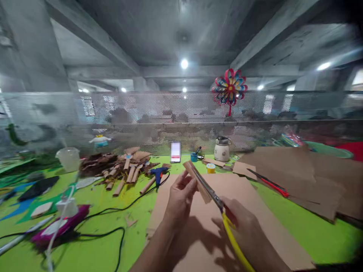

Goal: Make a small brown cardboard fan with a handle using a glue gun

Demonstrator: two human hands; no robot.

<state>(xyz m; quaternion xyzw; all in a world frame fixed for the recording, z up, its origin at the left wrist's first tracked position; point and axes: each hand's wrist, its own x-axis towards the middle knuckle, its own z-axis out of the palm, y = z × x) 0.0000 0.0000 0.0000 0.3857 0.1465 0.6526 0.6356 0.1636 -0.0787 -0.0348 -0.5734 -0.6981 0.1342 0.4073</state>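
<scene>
My left hand (181,194) pinches a narrow strip of brown cardboard (204,193) between thumb and fingers. In my right hand (241,217) are scissors with yellow handles (233,238), their metal blades lying along the length of the strip. Whether the blades are parted is hard to tell. Both hands are above a large flat sheet of cardboard (238,192) on the green table, and their shadows fall across it.
Left of the sheet lie a blue glue gun (157,175), rolled cardboard tubes (131,174) and a purple power strip (62,226) with black cords. A phone (175,152) stands behind. To the right are a red-handled cutter (273,187) and more cardboard (306,181).
</scene>
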